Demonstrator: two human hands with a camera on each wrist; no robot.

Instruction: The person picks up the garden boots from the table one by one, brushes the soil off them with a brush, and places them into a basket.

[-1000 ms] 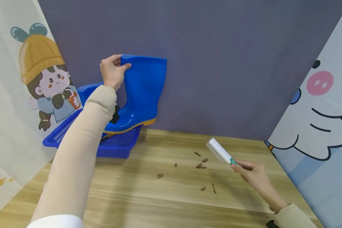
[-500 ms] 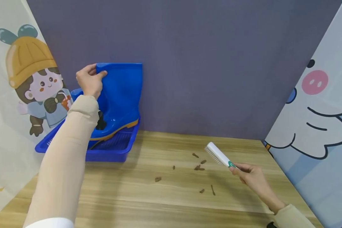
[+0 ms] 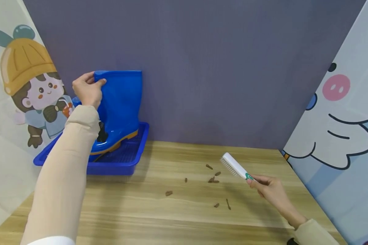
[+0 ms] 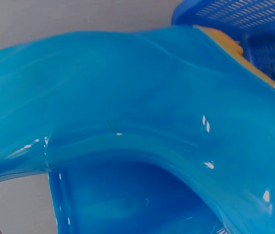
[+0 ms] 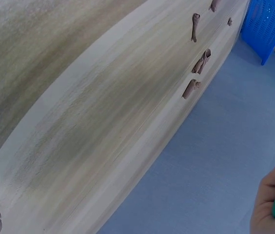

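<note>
At the left, my left hand (image 3: 89, 89) pinches the top edge of a blue rain boot (image 3: 122, 102) between thumb and fingers. The boot, with its orange sole, tilts toe down over the blue plastic basket (image 3: 116, 168); my sleeve hides its toe, so I cannot tell whether it rests there. Another blue boot (image 4: 127, 200) shows behind it in the left wrist view, mostly hidden in the head view. At the right, my right hand (image 3: 274, 192) grips a white brush (image 3: 234, 165) with green on its handle. Its bristles point down left, above the table.
Several small brown bits (image 3: 214, 180) lie scattered on the wood-grain table (image 3: 171, 221), left of the brush. A grey-purple wall panel (image 3: 202, 85) stands behind, with cartoon-printed sheets (image 3: 355, 136) on both sides.
The left hand has moved left and down with the boot, bringing it lower over the basket. The right hand and brush stay nearly still, and the view has shifted slightly.
</note>
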